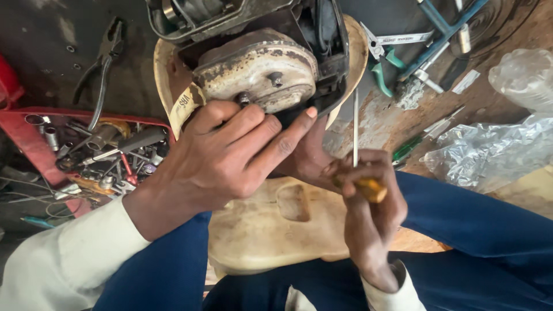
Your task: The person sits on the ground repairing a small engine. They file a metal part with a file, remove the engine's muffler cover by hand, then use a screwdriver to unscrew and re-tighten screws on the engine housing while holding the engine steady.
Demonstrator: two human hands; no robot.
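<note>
At the centre of the frame the left hand (230,155) presses its spread fingers (288,135) against a rusty metal engine cover (259,72), not clenched round anything. Just right of it, the right hand (368,196) grips a yellow-handled screwdriver (360,167), shaft upright. Pliers (103,63) lie upper left above a red tool tray (23,138).

I see the engine housing (259,63) at top centre, resting on a plastic can (271,230) that lies across my lap. My left hand (224,155) presses against its front; my right hand (368,190), just right, holds a screwdriver (360,155) upright. A toolbox (34,144) sits left with sockets (46,132) inside, pliers (103,63) behind it. 2 plastic bags (495,144) lie right, snips (383,57) behind them.
</note>
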